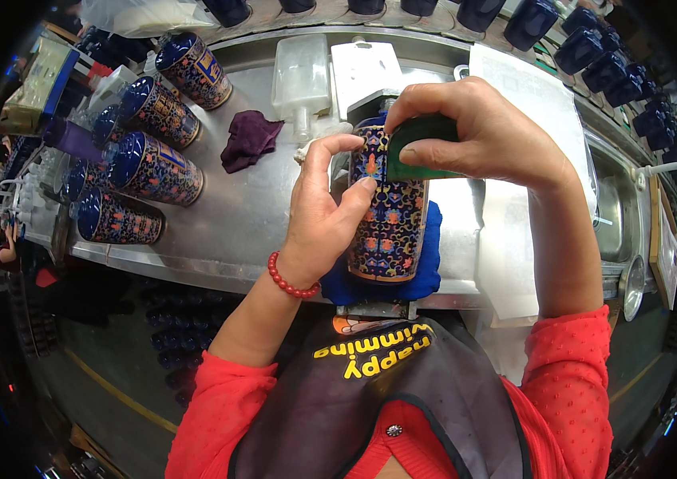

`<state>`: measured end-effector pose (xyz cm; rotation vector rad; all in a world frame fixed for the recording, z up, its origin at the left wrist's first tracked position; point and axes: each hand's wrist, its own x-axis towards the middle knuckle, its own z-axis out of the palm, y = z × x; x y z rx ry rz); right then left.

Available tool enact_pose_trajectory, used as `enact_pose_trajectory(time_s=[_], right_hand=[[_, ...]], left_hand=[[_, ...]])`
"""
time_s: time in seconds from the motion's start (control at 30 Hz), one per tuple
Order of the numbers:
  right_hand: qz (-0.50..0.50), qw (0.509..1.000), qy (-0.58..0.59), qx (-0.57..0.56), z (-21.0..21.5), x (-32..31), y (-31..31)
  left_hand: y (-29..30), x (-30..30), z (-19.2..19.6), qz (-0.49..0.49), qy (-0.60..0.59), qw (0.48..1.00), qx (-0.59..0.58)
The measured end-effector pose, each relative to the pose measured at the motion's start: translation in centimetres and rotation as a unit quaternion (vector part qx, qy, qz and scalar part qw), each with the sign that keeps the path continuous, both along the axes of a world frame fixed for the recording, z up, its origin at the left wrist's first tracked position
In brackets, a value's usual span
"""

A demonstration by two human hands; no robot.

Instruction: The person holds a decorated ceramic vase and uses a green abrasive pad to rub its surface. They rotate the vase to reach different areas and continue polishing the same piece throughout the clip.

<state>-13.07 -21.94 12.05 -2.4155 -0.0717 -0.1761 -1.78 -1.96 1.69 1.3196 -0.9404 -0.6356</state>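
Head view: two hands worked on a vase [387,215].
Left hand [324,209] gripped the vase; right hand [466,132] pinched a green pad [418,148] against it.

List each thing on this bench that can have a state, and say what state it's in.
Patterned cup: lying on its side on the blue cloth, gripped by the left hand.
Green pad: pressed on the cup by the right hand.
Finished cups: lying on their sides.
Purple rag: crumpled.
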Motion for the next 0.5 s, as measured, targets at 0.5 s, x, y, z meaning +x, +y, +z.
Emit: enact_pose_trajectory(time_s=[0.5], right_hand=[[-0.016, 0.999, 0.001, 0.035, 0.17, 0.5, -0.04]], left_hand=[[-0.09, 0.34, -0.85, 0.009, -0.053, 0.998, -0.014]])
